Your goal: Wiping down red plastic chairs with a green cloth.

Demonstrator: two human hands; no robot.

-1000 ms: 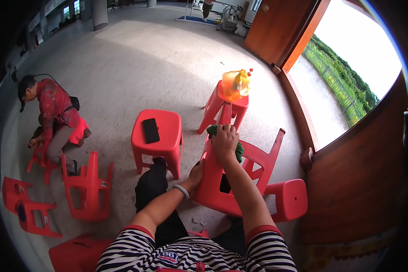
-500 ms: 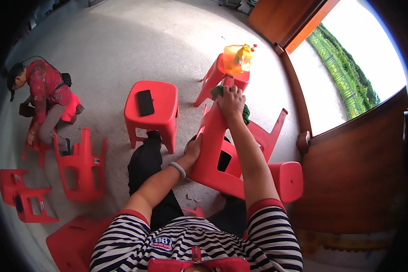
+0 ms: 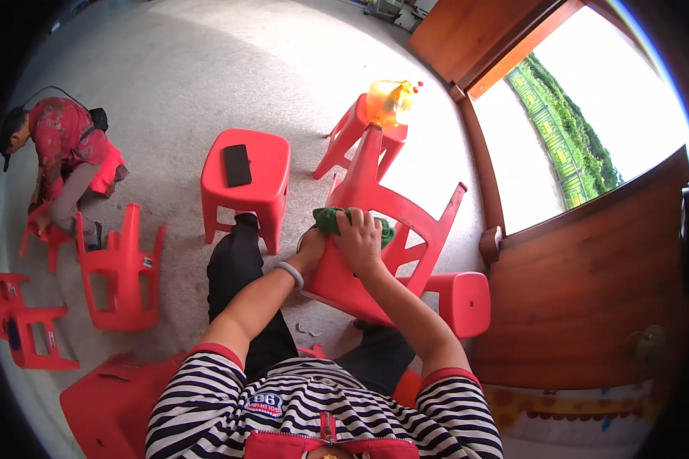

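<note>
A red plastic stool (image 3: 335, 277) lies tipped in front of me, its legs pointing away and to the right. My left hand (image 3: 311, 249) is closed on the stool's left side, with the fingertips partly hidden. With my right hand (image 3: 359, 239) I press a crumpled green cloth (image 3: 330, 219) against the stool near the base of its legs. The fingers are bent over the cloth, which sticks out on both sides of them.
A red stool with a black phone (image 3: 237, 165) stands ahead left; another bears an orange plastic bag (image 3: 389, 103). More red stools (image 3: 120, 281) lie at left, near a crouching person (image 3: 73, 145) handling one. A stool (image 3: 465, 304) and a wooden door (image 3: 582, 283) are at right.
My right hand has brought the green cloth from the far end of a stool leg back toward me. The held stool has turned, showing more of its legs. My left hand still grips its side.
</note>
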